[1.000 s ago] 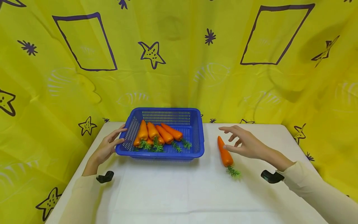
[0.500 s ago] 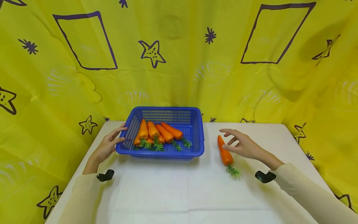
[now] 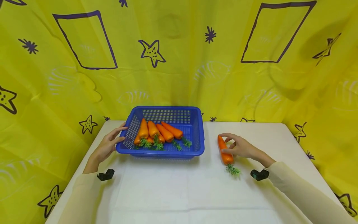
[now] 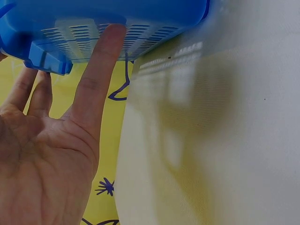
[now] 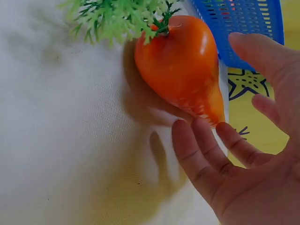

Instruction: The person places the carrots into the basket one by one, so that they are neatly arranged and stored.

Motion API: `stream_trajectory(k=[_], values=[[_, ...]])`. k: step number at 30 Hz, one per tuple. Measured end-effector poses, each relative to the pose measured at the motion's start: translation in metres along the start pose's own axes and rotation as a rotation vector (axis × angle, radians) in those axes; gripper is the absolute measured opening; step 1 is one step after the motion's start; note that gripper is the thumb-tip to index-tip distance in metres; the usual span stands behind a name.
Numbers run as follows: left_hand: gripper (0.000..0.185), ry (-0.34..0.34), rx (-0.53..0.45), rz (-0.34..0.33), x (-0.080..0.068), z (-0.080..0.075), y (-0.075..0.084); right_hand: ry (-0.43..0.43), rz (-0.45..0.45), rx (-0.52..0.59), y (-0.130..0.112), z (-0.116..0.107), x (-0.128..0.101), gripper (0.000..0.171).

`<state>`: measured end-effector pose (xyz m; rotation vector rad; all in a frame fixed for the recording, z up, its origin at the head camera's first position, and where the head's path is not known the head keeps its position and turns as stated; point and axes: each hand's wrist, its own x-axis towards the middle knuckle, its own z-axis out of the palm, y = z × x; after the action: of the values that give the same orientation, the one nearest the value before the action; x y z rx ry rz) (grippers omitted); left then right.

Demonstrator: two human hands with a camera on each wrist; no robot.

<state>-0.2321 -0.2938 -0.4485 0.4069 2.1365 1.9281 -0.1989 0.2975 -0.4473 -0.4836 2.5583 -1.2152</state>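
Observation:
A blue plastic basket holds several orange carrots with green feathery tops, heaped toward its left side. My left hand touches the basket's left end, fingers at the rim. In the left wrist view the straight thumb lies against the slotted wall. To the right of the basket, a single carrot lies on the table, its green top toward me. Over this carrot my right hand spreads thumb and fingers along it. In the right wrist view the fingertips are close beside the carrot's narrow end.
A white cloth covers the table. Behind it and at both sides hangs a yellow curtain with drawn starfish, close to the basket's back rim. A small black device sits at each wrist.
My right hand has moved left and down over the single carrot, its thumb and fingers now overlapping it. My left hand and the basket have stayed in place.

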Motion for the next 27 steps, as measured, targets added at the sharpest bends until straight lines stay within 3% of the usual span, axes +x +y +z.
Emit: stream_trajectory(k=[9, 17, 27], values=[[0.053, -0.007, -0.013, 0.01, 0.0, 0.0, -0.002, -0.074, 0.032, 0.018, 0.001, 0.001, 0.002, 0.071], [0.053, -0.01, -0.023, 0.021, 0.0, -0.001, -0.001, -0.088, 0.051, -0.066, -0.009, 0.001, 0.005, 0.065], [0.053, -0.006, -0.015, 0.006, 0.0, -0.001, -0.001, -0.105, 0.091, -0.047, -0.012, 0.001, 0.006, 0.068]])
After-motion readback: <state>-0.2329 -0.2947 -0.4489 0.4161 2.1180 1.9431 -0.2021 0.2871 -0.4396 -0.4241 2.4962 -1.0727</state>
